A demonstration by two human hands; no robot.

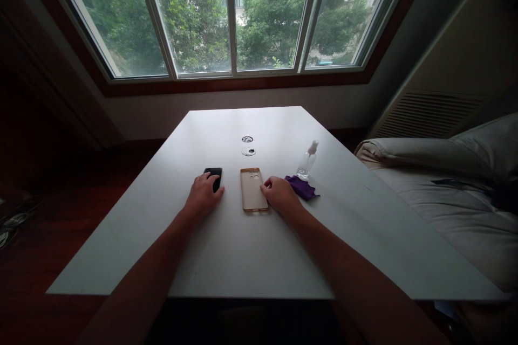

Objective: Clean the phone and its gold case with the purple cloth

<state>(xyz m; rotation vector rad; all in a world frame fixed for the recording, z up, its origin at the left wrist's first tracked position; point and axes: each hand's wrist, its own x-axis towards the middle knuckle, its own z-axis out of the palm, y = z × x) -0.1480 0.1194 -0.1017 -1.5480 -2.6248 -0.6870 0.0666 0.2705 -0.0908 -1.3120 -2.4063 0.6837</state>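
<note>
A black smartphone (217, 177) lies on the white table, partly covered by my left hand (201, 194). The fingers of that hand reach over its left side and top, and the thumb is at its right edge. To the right lies a tan phone case (252, 192), its hollow side up and its camera cutouts at the far end. My right hand (280, 194) has thumb and fingertips closed on the case's right edge. Just beyond this hand is a crumpled purple cloth (302, 188), and a clear spray bottle (306, 163) stands upright behind the cloth.
Two round fittings, a far one (247, 139) and a near one (248, 151), are set in the white table (226, 259). A window (232, 21) is beyond it. On the right stands a pale couch (429, 199), with a dark item on its seat.
</note>
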